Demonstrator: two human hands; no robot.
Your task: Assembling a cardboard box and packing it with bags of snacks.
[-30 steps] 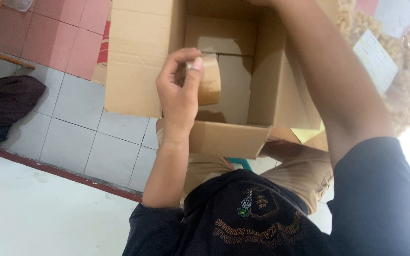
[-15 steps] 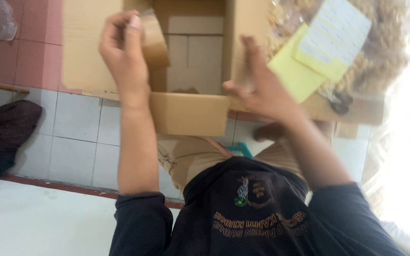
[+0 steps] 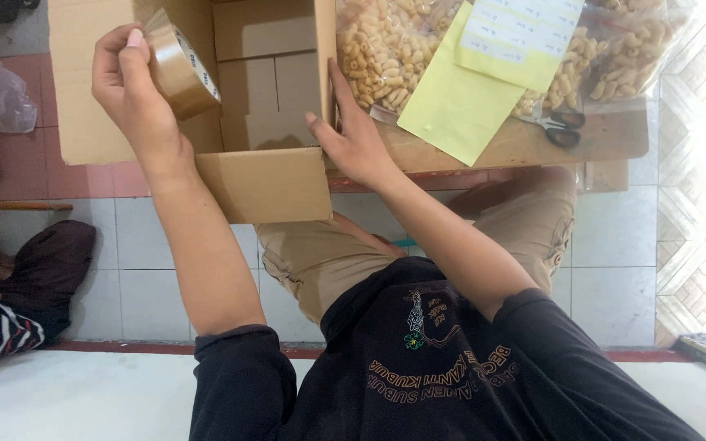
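The left hand [image 3: 136, 90] has its grip clamped on a brown roll of packing tape [image 3: 183, 72], held over the near left flap of the open brown cardboard box [image 3: 267, 184]. The right hand [image 3: 351, 139], fingers spread apart, presses the box's right wall. Clear bags of pale snack pieces [image 3: 373, 49], yellow paper sheets [image 3: 451, 106] and black-handled scissors [image 3: 561, 126] lie to the right.

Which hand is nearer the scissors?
Right. The right hand rests on the cardboard box's right wall, nearer the scissors; the left hand holds the tape roll at the far side.
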